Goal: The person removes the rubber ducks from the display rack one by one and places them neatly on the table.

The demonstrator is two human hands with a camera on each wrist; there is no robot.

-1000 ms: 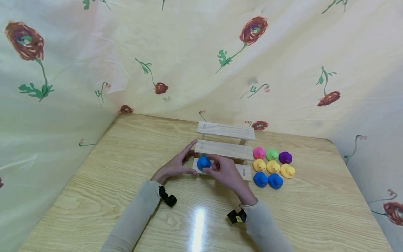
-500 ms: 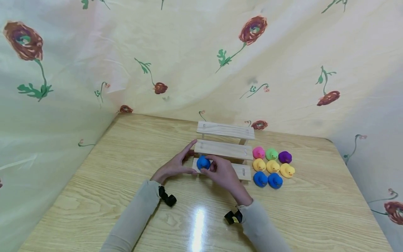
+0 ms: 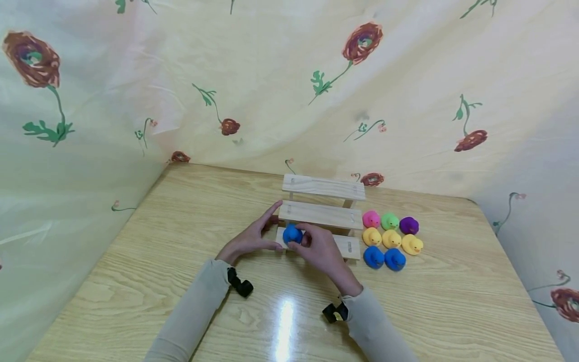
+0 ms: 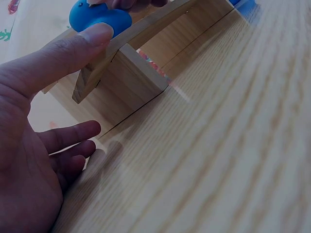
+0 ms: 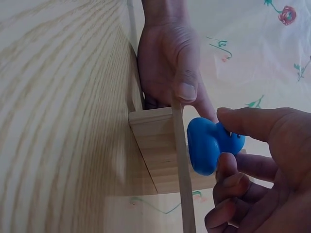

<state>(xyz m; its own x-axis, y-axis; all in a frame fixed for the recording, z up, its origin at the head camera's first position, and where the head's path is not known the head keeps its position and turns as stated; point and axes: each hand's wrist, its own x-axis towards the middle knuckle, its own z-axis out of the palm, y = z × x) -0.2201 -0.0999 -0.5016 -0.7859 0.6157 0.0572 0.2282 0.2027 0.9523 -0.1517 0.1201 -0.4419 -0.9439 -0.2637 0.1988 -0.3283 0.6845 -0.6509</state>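
A blue rubber duck (image 3: 292, 234) sits at the left end of the lowest board of a three-step wooden stand (image 3: 322, 214). My right hand (image 3: 322, 249) pinches this duck between thumb and fingers, as the right wrist view shows from close by (image 5: 262, 160). At the stand's left end, my left hand (image 3: 251, 239) is spread, its thumb at the lowest board beside the duck. In the left wrist view the thumb (image 4: 73, 53) is stretched out, and the other fingers lie loosely beside the stand's end support (image 4: 129, 80).
Right of the stand, small ducks stand in rows on the wooden table (image 3: 190, 211): pink (image 3: 371, 219), green (image 3: 390, 221) and purple (image 3: 409, 225) behind, yellow (image 3: 391, 239) in the middle, blue (image 3: 395, 259) in front. A flowered cloth (image 3: 271, 75) hangs behind.
My right hand and wrist have shifted slightly left, while its fingers stay on the blue duck at the board's left end. My left hand looks unmoved.
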